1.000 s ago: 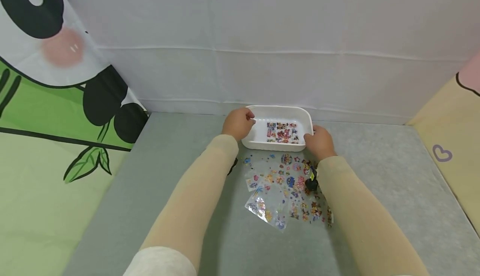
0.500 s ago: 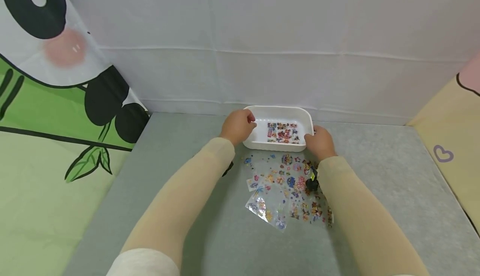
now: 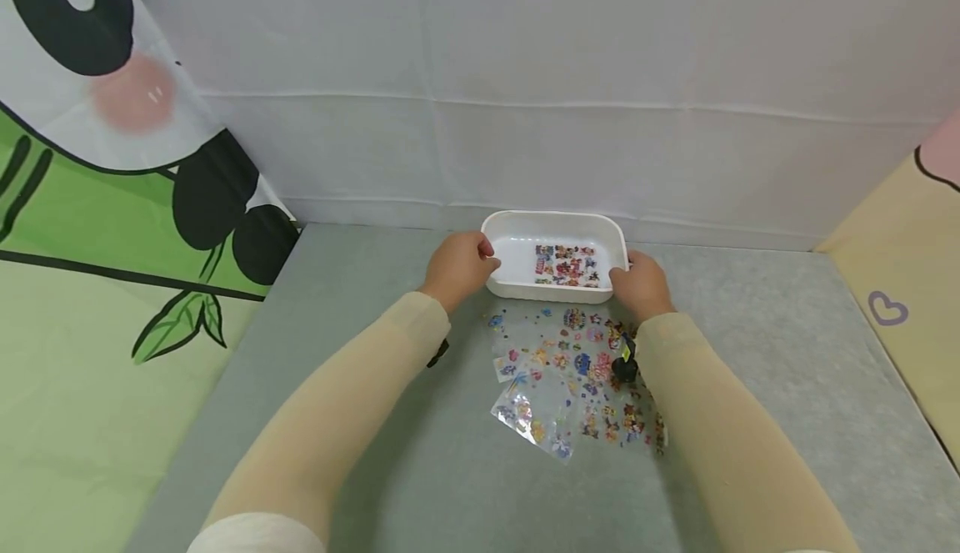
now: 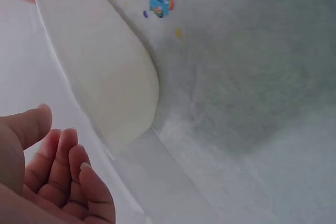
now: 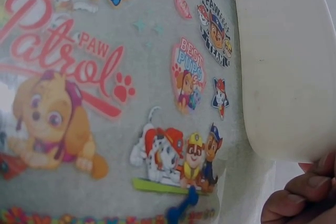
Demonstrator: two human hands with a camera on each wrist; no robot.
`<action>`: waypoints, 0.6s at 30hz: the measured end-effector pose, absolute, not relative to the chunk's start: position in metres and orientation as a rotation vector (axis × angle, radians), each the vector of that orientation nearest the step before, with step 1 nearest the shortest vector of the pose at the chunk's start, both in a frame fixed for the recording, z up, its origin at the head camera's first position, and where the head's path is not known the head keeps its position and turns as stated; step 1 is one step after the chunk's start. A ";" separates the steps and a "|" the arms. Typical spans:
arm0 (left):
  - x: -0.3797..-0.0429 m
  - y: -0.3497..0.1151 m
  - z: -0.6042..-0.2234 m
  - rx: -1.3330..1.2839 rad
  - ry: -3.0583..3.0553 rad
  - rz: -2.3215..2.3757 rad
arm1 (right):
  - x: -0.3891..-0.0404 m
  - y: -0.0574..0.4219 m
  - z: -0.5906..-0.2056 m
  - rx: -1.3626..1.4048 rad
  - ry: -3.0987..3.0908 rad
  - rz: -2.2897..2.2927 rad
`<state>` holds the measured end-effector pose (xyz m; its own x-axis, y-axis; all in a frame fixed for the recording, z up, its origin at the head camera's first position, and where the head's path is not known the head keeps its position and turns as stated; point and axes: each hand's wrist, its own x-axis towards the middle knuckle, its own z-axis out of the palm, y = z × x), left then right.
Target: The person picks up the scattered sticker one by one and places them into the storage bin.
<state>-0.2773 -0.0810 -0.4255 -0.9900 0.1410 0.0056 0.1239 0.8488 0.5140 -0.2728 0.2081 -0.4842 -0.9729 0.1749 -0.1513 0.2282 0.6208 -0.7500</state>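
- Head: gripping the tray (image 3: 551, 294), beyond the stickers (image 3: 582, 364), with the right hand (image 3: 642, 288); perhaps risking tipping through one-sided lifting.
- Left wrist: curving the left hand (image 4: 55, 184) loosely, holding nothing.
- Right wrist: bordering the stickers closely, perhaps risking snagging by dragging.

tray (image 3: 547, 294) on table (image 3: 787, 328), backdrop (image 3: 555, 144) behind | sticker sheet (image 3: 567, 267) in tray | loose sheets (image 3: 566, 357) before tray

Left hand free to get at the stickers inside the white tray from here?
Probably yes. The left hand appears to hold nothing and sits beside the left end of the white tray. The tray is uncovered, and the right hand is at the opposite end, leaving the stickers unblocked.
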 end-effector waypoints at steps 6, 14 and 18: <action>-0.265 -0.089 -0.429 0.251 3.013 0.745 | -0.272 0.208 -0.488 0.357 2.771 -1.305; -0.245 -0.094 -0.443 0.287 3.017 0.607 | -0.265 0.206 -0.488 0.371 2.767 -1.307; -0.236 -0.096 -0.448 0.323 3.038 0.585 | -0.263 0.205 -0.487 0.371 2.770 -1.305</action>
